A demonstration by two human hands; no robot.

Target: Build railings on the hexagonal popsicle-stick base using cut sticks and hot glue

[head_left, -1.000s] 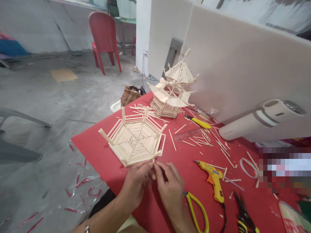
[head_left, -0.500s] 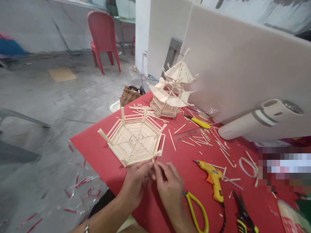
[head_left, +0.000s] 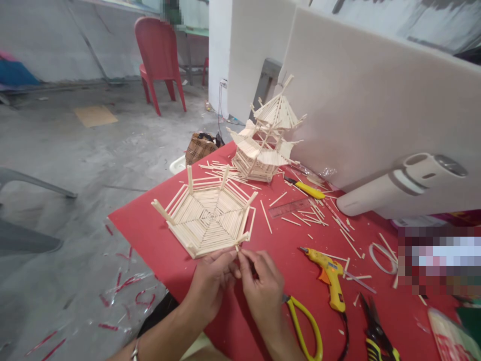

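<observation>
Both hands meet at the near right edge of a hexagonal platform built of thin wooden sticks, with short stick posts standing at its corners. My left hand is closed, thumb and fingers pressed together beside a short wooden stick. From the other side my right hand pinches the same stick between thumb and forefinger. Only the stick's upper end shows; fingers cover the rest. Whether it touches the platform's corner post, I cannot tell.
Behind the platform stands a stick pagoda. Loose sticks, a yellow cutter and a clear ruler lie rightward. Nearer are a yellow glue gun, yellow-handled pliers, dark cutters and a white cylinder.
</observation>
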